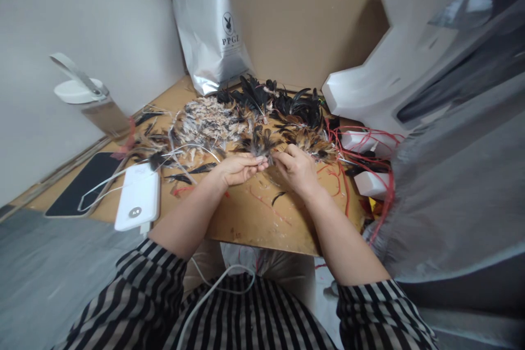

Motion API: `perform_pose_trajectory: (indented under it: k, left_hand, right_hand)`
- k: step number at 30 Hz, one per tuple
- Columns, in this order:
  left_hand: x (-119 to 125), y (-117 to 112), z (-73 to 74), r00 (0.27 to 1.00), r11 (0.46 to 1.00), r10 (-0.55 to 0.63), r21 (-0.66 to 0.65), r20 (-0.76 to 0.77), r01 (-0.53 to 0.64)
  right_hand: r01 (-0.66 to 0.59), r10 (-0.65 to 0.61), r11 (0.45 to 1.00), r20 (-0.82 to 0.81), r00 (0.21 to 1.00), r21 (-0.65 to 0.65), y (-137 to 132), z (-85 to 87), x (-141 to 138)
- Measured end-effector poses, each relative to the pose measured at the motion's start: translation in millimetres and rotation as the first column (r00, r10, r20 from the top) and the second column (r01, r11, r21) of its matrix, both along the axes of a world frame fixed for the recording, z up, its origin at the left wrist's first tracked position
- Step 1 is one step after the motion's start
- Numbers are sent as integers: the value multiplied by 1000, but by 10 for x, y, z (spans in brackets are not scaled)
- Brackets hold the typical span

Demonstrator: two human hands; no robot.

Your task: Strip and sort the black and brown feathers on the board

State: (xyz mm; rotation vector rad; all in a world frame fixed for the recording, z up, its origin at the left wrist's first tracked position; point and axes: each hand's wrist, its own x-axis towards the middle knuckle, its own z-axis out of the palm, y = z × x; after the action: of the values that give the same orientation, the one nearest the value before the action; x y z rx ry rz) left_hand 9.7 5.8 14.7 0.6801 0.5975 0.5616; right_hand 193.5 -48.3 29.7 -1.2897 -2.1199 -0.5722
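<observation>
My left hand (240,168) is closed in a pinch on a small fan of dark feathers (259,144) over the wooden board (254,219). My right hand (297,167) is curled right beside it, its fingertips meeting the left hand's at the base of the bunch. Just beyond the hands lie heaps of feathers: speckled pale ones (207,120), black ones (283,101) and brown ones (314,145).
A white power bank (137,197) with a cable and a dark phone (84,183) lie at the left. A water bottle (92,98) stands by the wall. A silver bag (213,33) leans at the back. Red threads (361,161) and white foam blocks (371,183) crowd the right.
</observation>
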Motion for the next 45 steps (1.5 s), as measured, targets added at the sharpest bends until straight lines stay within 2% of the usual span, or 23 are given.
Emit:
perform_pose_trajectory:
  k: [5, 8, 11, 16, 20, 27, 32, 36, 39, 42, 45]
  left_hand:
    - [30, -2, -13, 994, 994, 102, 37, -49, -101]
    - [57, -6, -28, 968, 970, 216, 137, -125, -199]
    - [86, -10, -41, 931, 937, 288, 266, -223, -227]
    - [126, -46, -31, 898, 894, 265, 439, -352, -91]
    - [146, -88, -3, 898, 857, 201, 515, -390, 31]
    - [140, -60, -68, 877, 824, 144, 547, -458, 151]
    - [119, -56, -68, 831, 790, 156, 572, -534, 220]
    - [99, -92, -21, 790, 740, 137, 592, -597, 319]
    - [93, -128, 8, 765, 697, 100, 594, -636, 402]
    - [95, -164, 27, 766, 673, 64, 595, -639, 440]
    - [103, -205, 53, 807, 654, 45, 628, -588, 421]
  right_hand:
    - [-9, 9, 1000, -24, 1000, -12, 20, -26, 7]
    - [-21, 19, 999, -41, 999, -47, 29, -45, 13]
    - [-51, 48, 995, -47, 998, -83, 34, -50, 18]
    - [-69, 64, 993, -54, 996, -95, 22, -15, 9]
    - [-47, 43, 991, -35, 998, -123, 3, 18, -12]
    - [-47, 45, 991, -14, 999, -129, 4, 4, -39]
    - [-51, 60, 990, 69, 996, -133, -58, 92, -81]
    - [-41, 74, 982, 178, 981, -182, -110, 194, -141]
    - [-92, 149, 963, 214, 966, -253, -111, 254, -188]
    - [-167, 221, 923, 124, 967, -347, -75, 308, -186]
    - [-295, 262, 846, -136, 955, -444, -4, 338, -90]
